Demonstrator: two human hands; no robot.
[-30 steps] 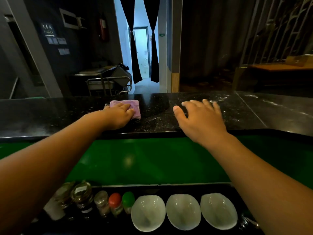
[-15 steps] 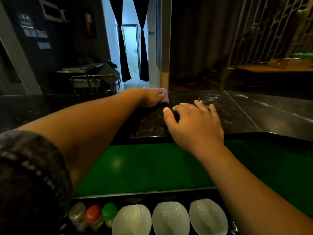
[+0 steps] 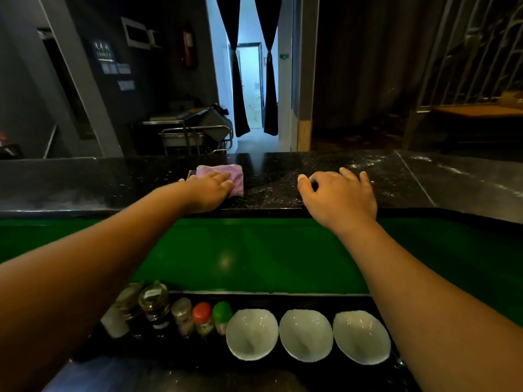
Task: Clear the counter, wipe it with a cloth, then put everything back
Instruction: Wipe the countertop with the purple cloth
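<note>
A folded pink cloth [image 3: 226, 176] lies on the black speckled counter [image 3: 283, 176], near its middle. My left hand [image 3: 208, 190] presses flat on the cloth's near side, fingers over it. My right hand [image 3: 339, 198] rests on the bare counter to the right of the cloth, fingers curled a little, holding nothing. On a lower dark shelf in front of me stand several small jars and bottles [image 3: 181, 315], two with a red and a green cap, and three white bowls [image 3: 307, 333] in a row.
A green panel [image 3: 254, 256] drops from the counter's near edge to the lower shelf. White dusty streaks mark the counter's right end [image 3: 458, 176]. Beyond the counter are a metal trolley [image 3: 195, 131] and a curtained doorway [image 3: 252, 89].
My left hand with the cloth has swept back leftward from the counter's far middle toward the near side. My right hand has stayed on the counter, fingers curling slightly.
</note>
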